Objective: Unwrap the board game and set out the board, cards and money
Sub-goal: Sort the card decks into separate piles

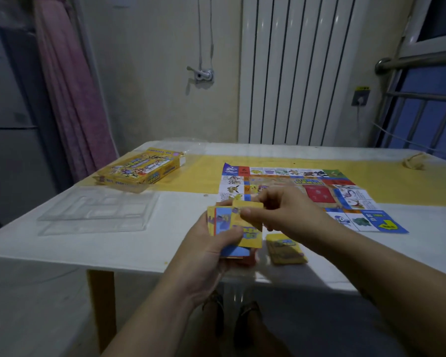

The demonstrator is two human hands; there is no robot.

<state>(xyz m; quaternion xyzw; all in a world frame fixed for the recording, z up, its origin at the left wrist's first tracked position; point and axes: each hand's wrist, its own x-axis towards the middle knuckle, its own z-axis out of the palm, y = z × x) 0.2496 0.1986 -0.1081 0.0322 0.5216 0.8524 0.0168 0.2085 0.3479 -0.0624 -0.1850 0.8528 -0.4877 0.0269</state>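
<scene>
Clear plastic tray (93, 212) and yellow box (139, 168) are lying aside on the desk's (113, 246) left. Card sorting appears to be in hand: the left hand (206, 253) is gripping the card stack (223, 220), and the right hand (286, 210) is pinching its top yellow card (250, 228), which is probably going to the pile (285, 247) just beside. The board (319, 191) is lying unfolded beyond.

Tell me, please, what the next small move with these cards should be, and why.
Probably lay the yellow card, pinched in the right hand, onto the yellow pile lying on the table. The left hand holds a mixed stack of blue and yellow cards, so sorting by colour seems under way.
</scene>
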